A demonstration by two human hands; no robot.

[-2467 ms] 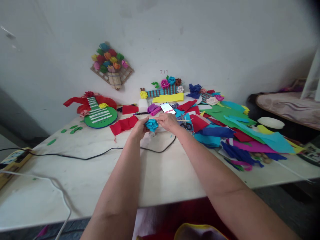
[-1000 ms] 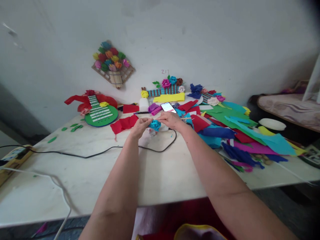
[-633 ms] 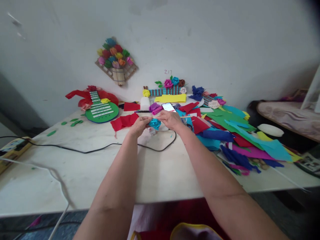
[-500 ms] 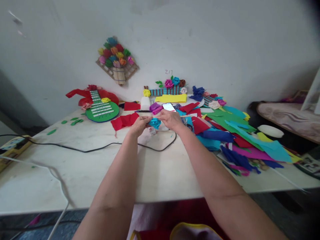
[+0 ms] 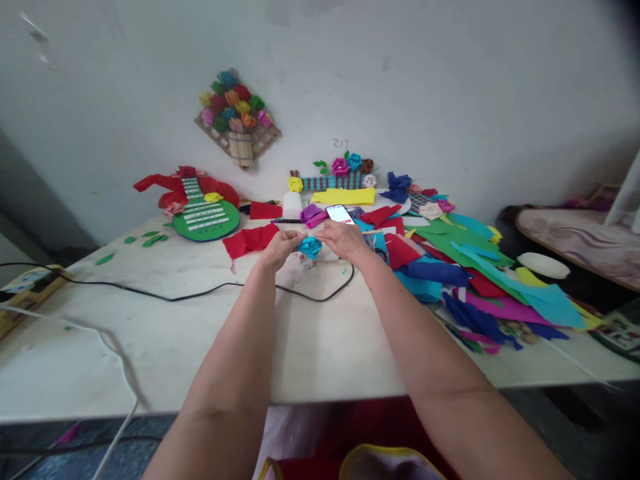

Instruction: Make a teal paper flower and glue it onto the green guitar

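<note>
The turquoise crumpled-paper flower is between the hands, over the white table surface, nearer its far edge. The left hand pinches its left side with closed fingers; the right hand curls at its upper right, but whether it grips, one cannot tell. Too strong pinching may flatten the petals; a loose hold may let them unroll. The thin black cable runs by the left forearm, which could drag it. The red crinkled-paper strip lies leftward; the heap of coloured sheets crowds toward the right edge.
</note>
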